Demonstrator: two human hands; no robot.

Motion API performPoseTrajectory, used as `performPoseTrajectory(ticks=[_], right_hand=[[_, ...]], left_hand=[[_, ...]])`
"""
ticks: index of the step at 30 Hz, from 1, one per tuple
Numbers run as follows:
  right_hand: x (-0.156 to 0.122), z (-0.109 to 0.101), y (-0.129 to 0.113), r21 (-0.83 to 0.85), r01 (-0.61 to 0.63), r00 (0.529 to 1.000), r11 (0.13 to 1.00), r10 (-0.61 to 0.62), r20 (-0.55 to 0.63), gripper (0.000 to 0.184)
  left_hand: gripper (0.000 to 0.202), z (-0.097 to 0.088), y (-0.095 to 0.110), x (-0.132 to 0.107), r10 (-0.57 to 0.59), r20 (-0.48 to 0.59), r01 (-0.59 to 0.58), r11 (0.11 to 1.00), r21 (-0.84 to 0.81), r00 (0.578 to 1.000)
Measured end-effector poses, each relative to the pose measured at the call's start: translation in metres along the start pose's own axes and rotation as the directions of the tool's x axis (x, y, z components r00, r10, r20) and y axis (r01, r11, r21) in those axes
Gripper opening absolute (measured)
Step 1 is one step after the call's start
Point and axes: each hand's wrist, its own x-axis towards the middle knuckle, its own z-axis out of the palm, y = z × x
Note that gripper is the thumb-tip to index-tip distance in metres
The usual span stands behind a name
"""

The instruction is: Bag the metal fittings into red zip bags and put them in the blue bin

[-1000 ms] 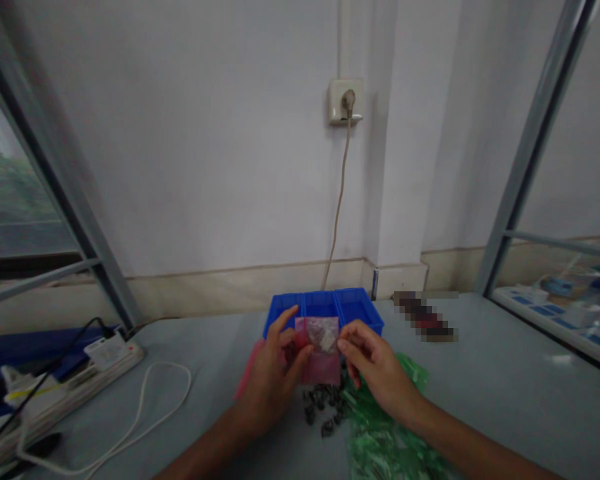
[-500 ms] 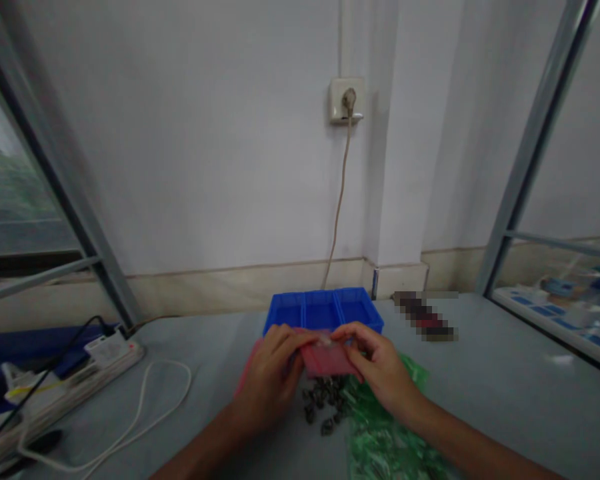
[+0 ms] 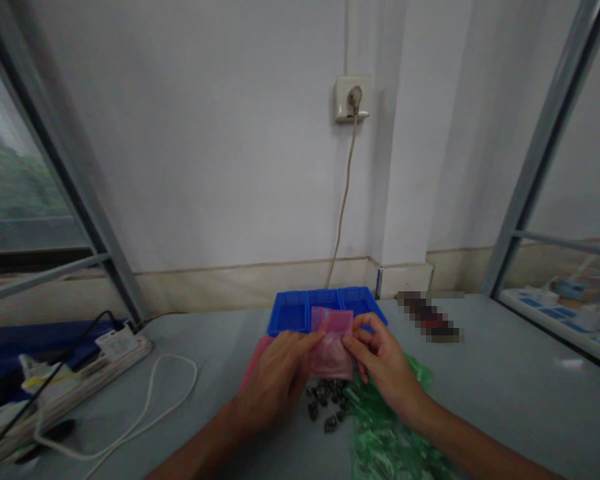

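A small pink plastic bag (image 3: 332,350) is stretched upright between my hands above the table. My left hand (image 3: 275,367) pinches its left side, thumb and fingers closed on it. On the right edge, my right hand (image 3: 383,357) grips it between thumb and forefinger. Small dark metal parts (image 3: 330,400) lie in a loose pile just below the bag. Under my right wrist spreads a green plastic bag (image 3: 395,440), its contents hard to make out. More pink plastic (image 3: 254,363) shows beside my left hand, partly covered by it.
Behind my hands stands a blue tray (image 3: 287,313) with three compartments. At left lie a power strip (image 3: 125,353) and a looped white cable (image 3: 153,380). A blurred-out object (image 3: 430,317) is at the back right. Another white strip (image 3: 555,320) sits far right.
The pink bag has been turned up and spread taller, its top now overlapping the tray. Both hands keep hold; the right fingers have shifted to its edge. The view has moved slightly.
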Motion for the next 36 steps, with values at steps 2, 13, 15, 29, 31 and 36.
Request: performPoseTrajectory(ticks=[2, 13, 15, 29, 31, 36], right_hand=[[0.000, 0.001, -0.001, 0.038, 0.003, 1.000, 0.999, -0.002, -0.019, 0.047], [-0.003, 0.001, -0.009, -0.057, -0.014, 1.000, 0.998, 0.014, 0.005, 0.045], [-0.004, 0.001, -0.009, -0.047, 0.000, 0.999, 0.999, 0.003, 0.051, 0.042], [0.001, 0.000, 0.000, -0.008, -0.005, 1.000, 1.000, 0.005, -0.008, 0.048], [0.001, -0.001, -0.002, -0.012, -0.008, 1.000, 1.000, 0.008, -0.005, 0.047], [-0.004, 0.002, -0.008, -0.017, -0.013, 1.000, 1.000, 0.013, 0.014, 0.045]], left_hand=[[0.051, -0.001, -0.002, 0.000, 0.017, 0.005, -0.017, 1.000, -0.014, 1.000], [0.026, -0.005, 0.003, 0.009, -0.024, -0.022, 0.025, 0.999, 0.043, 0.999], [0.023, -0.003, 0.004, 0.009, -0.090, -0.004, 0.090, 0.996, 0.001, 0.996], [0.049, -0.003, 0.005, 0.006, -0.059, 0.120, 0.068, 0.995, -0.074, 0.991], [0.051, -0.003, 0.005, 0.009, -0.056, 0.108, 0.064, 0.995, -0.073, 0.993], [0.027, -0.003, 0.000, 0.017, -0.189, 0.005, 0.189, 0.980, -0.058, 0.982]])
